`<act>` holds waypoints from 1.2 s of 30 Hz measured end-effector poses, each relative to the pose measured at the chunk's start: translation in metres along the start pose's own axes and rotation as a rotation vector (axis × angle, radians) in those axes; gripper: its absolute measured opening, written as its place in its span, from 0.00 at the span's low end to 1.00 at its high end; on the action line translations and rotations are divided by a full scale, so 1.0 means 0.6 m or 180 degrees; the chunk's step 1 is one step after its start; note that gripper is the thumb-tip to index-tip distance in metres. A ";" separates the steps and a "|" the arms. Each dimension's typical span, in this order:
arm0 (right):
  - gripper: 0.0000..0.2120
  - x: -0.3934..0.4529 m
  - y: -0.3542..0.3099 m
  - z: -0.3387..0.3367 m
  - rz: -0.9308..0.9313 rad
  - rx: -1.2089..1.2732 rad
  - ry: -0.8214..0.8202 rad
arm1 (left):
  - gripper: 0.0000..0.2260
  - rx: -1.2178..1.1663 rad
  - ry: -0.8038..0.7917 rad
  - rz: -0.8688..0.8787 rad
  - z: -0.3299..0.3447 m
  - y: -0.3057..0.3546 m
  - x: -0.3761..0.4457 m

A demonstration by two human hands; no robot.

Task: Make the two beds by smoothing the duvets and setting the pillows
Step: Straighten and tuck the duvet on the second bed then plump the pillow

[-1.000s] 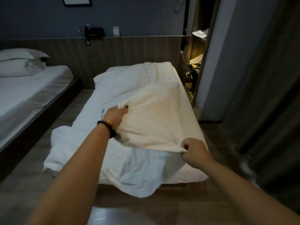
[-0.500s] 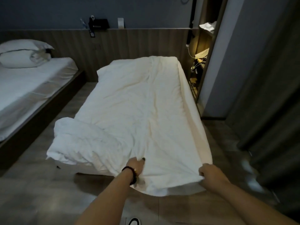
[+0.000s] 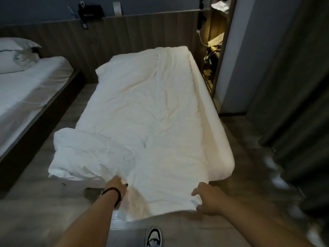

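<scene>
Both hands pinch the white duvet [image 3: 151,113] at the foot of the near bed: left hand [image 3: 116,186] beside the bunched corner, right hand [image 3: 207,200] curled round the hem. Smoothing is underway; next, I judge, that bunched left corner needs spreading flat.

Left bed [image 3: 26,97] cut by the frame edge; curtain's [image 3: 293,122] lower part motion-blurred.

The duvet [image 3: 151,122] is white, matt, creased cloth. Behind it, the headboard panel [image 3: 142,32] looks like wood; below, the floor [image 3: 44,202] has a slight sheen.
</scene>
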State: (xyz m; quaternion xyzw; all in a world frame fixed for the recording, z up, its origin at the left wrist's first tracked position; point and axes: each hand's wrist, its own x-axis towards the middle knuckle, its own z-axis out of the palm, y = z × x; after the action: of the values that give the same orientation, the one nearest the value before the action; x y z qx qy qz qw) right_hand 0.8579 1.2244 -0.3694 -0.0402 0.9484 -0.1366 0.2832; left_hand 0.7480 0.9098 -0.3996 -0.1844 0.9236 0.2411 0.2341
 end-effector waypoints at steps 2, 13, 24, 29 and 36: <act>0.26 0.008 0.007 0.015 0.0140 0.0013 -0.0337 | 0.18 -0.0057 -0.0186 -0.0151 0.022 -0.038 0.013; 0.21 0.191 -0.071 -0.014 0.0389 0.0355 -0.0495 | 0.17 -0.1013 -0.0659 -0.0412 -0.036 -0.071 0.164; 0.16 0.396 -0.276 -0.028 -0.0004 0.0452 -0.0951 | 0.11 -0.1409 -0.0747 -0.0832 -0.147 -0.190 0.310; 0.17 0.478 -0.338 -0.054 -0.0151 0.0508 -0.0999 | 0.10 -0.1683 -0.0767 -0.1145 -0.191 -0.219 0.350; 0.16 0.634 -0.402 -0.115 -0.0249 0.0426 -0.1068 | 0.04 -0.1917 -0.0762 -0.1405 -0.257 -0.234 0.450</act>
State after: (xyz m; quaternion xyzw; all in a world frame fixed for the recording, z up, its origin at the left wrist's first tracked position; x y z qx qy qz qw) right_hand 0.5014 0.9509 -0.4463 -0.0803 0.8744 -0.2016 0.4340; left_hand 0.5366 0.6518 -0.4717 -0.4097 0.7158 0.4650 0.3218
